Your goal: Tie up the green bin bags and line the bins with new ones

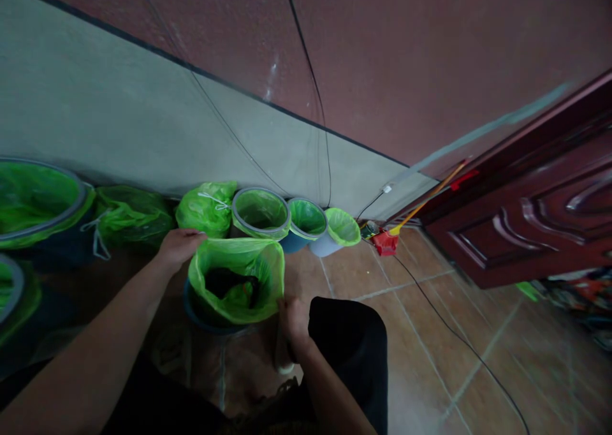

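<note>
A green plastic bag (270, 269) stands with its mouth spread wide inside a blue bin (194, 304), whose lower rim shows beneath it. My left hand (179, 249) pinches the bag's rim at the upper left. At the lower right of the same rim, my right hand (293, 323) is closed on the bag's edge. Something dark lies inside the bag; its kind is too unclear to make out. The bag's rim is raised above the bin.
Along the wall stand lined bins (262, 213) and tied green bags (205, 208). A larger lined bin (38, 231) is at left. A red dustpan (385, 243) lies near the door (535, 212). A black cable (454, 333) crosses the tiled floor.
</note>
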The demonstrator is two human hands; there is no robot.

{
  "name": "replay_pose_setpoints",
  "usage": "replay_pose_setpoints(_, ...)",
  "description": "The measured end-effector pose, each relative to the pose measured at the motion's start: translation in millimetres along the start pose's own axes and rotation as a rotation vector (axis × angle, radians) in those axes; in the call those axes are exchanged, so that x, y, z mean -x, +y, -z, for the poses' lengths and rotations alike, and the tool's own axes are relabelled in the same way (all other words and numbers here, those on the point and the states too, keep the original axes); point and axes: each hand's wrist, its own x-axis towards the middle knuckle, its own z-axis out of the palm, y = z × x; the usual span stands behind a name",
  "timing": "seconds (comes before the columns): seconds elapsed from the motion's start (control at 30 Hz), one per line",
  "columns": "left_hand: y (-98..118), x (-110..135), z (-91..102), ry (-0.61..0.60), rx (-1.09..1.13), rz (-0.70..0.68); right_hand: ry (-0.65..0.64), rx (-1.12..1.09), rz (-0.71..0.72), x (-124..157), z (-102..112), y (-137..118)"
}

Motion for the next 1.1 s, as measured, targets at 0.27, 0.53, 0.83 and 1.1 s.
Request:
replay_pose_setpoints(0.27,31,22,7.0,-0.098,0.553,-0.163,0.183,-0.383,0.297,-9,70,-38)
replay_pose_setpoints(0.53,43,54,-2.9,-0.486,0.722,-0.273,-0.006,-1.325,0.351,-17,83,-90)
replay_pose_setpoints(0.83,43,65,-19.0,-0.654,0.688,-0.423,-0.142,-1.581,0.186,-28,78,-125)
replay_pose_setpoints(1.1,47,73,-22.9,-0.586,0.595,-0.42,-0.383,-1.481,0.279,-29,45,-142)
